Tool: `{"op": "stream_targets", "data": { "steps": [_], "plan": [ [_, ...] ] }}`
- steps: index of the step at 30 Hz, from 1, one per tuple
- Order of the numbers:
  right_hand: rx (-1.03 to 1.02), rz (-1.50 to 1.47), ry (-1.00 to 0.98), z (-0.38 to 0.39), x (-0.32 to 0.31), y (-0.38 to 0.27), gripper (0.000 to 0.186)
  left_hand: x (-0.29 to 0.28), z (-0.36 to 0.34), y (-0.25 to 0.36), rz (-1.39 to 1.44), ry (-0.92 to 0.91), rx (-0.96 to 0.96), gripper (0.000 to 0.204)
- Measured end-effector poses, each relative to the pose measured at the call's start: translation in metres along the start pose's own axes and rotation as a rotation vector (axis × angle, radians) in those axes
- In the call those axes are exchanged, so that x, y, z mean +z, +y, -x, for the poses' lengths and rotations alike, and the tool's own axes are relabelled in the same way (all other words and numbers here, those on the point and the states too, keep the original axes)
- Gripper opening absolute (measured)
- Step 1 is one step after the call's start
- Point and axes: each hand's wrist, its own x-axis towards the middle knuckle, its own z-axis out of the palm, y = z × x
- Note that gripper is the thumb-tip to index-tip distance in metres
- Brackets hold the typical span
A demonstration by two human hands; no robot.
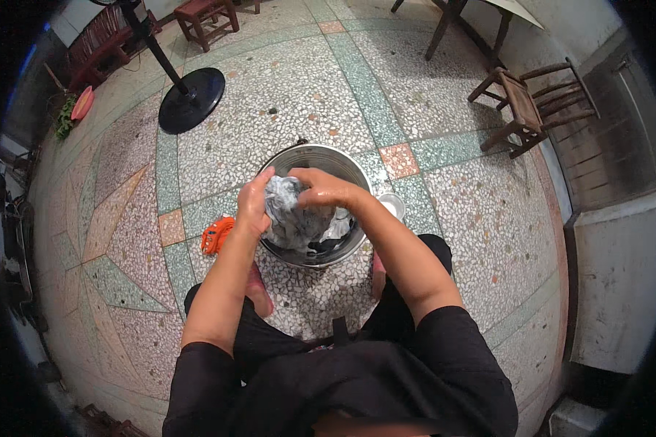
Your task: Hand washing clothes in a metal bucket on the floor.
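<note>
My left hand and my right hand are closed on a bunched, wet grey cloth over a metal bucket. The left hand grips its left side with the thumb upward; the right hand grips it from the upper right, fingers curled over it. More pale and dark cloth lies in the bucket beneath. A small white basin stands just right of the bucket. An orange bundle, its kind unclear, lies on the floor to the left, near my foot.
A black pedestal stand is at upper left. Behind it are a red wooden bench, a stool and a red dish by green leaves. A wooden chair and table stand right, along the wall.
</note>
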Motion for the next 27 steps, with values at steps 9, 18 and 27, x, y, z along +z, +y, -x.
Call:
{"op": "stream_targets", "data": {
  "steps": [9,18,27],
  "plan": [
    [-0.023,-1.176,0.337,0.008,-0.027,-0.025,0.012,-0.011,-0.002,0.005,-1.03,-0.481,0.5,0.041],
    [0.076,-1.327,0.665,0.023,-0.096,0.002,0.015,-0.014,0.012,0.044,-0.747,-0.387,0.143,0.036],
    [-0.054,-0.164,0.058,0.018,-0.038,-0.027,0.032,-0.032,-0.027,0.05,0.327,0.008,0.152,0.034]
  ]
}}
